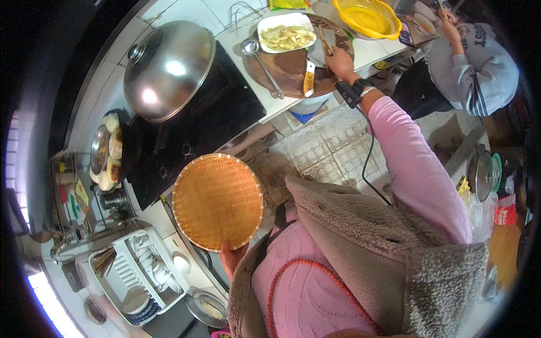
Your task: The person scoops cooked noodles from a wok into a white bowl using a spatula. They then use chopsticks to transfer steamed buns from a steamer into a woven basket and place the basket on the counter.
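Note:
My left hand (233,257) grips the lower rim of a round, shallow bamboo tray (217,203), whose woven face shows nothing on it. My right hand (339,62) reaches over the round wooden chopping board (279,69) and holds a pair of wooden chopsticks (324,40). Beside that hand lies a cleaver with a wood-and-white handle (310,79); its blade is partly under the chopsticks. A steel ladle (264,63) rests along the board's left side. At the board's back sits a white dish (263,26) of chopped, cooked-looking cabbage (287,37).
A domed steel lid (169,72) covers part of the black cooktop (203,105). Browned buns (113,143) ring a steel bowl in a pan. A dish rack (122,270) stands lower left. A yellow colander (367,19) and a person in a grey sweatshirt (473,67) are at right.

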{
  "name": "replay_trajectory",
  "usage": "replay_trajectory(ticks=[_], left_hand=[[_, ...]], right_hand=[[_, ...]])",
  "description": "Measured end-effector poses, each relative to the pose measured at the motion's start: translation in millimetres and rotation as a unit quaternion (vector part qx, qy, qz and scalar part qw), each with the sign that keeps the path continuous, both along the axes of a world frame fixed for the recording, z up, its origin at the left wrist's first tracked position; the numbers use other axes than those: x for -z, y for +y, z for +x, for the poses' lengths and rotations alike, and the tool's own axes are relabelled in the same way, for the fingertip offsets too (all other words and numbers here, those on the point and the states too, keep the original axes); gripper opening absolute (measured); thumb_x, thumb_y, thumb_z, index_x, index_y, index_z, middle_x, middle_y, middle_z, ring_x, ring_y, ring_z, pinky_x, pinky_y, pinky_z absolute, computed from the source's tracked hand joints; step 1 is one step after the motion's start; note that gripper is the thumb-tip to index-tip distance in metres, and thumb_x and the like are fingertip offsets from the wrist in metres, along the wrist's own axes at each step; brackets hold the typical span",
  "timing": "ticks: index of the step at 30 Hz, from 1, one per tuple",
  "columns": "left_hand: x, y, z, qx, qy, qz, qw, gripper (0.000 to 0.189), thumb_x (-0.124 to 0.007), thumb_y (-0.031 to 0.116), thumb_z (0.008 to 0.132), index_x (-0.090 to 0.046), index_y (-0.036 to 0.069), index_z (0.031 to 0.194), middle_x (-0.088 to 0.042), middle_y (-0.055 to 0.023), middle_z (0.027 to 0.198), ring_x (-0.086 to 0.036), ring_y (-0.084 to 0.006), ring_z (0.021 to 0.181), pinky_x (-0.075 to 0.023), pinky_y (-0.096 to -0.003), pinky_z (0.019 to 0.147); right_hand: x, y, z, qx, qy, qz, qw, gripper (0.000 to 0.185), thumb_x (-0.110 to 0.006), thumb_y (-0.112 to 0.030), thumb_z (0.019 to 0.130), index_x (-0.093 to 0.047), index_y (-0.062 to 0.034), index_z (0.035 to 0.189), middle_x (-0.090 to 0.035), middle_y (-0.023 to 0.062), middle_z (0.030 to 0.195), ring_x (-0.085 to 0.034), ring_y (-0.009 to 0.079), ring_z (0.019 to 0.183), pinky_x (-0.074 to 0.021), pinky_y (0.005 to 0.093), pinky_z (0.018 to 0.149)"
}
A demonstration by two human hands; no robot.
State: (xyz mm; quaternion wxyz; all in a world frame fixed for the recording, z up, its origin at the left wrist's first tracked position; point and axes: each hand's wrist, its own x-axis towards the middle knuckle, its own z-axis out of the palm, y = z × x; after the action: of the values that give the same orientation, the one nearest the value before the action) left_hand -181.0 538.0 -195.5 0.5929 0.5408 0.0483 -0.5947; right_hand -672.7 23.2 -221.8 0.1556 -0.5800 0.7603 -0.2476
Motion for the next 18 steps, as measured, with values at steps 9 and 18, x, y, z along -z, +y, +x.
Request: replay_trajectory(ticks=[9, 18], left_hand=[[-45, -22, -16, 0.029, 0.012, 0.054, 0.998, 0.067, -0.059, 0.035, 0.087, -0.037, 0.001, 0.141, -0.056, -0.0254, 0.126, -0.061, -0.0391, 0.106, -0.0521, -0.0509, 0.09], [-72, -32, -28, 0.092, -0.117, 0.068, 0.986, 0.062, -0.056, 0.038, 0.091, -0.042, -0.001, 0.138, -0.058, -0.0232, 0.125, -0.06, -0.0354, 0.11, -0.0504, -0.0459, 0.093]], right_hand=[[-14, 9, 5, 0.034, -0.078, 0.007, 0.996, 0.035, -0.057, -0.03, 0.082, -0.065, -0.006, 0.106, -0.067, 0.0243, 0.102, -0.064, 0.0424, 0.099, -0.0484, 0.0503, 0.088], [-25, 29, -9, 0.019, -0.135, -0.05, 0.989, 0.04, -0.056, -0.03, 0.083, -0.063, -0.0038, 0.113, -0.066, 0.0272, 0.102, -0.062, 0.0442, 0.099, -0.0476, 0.0493, 0.088]])
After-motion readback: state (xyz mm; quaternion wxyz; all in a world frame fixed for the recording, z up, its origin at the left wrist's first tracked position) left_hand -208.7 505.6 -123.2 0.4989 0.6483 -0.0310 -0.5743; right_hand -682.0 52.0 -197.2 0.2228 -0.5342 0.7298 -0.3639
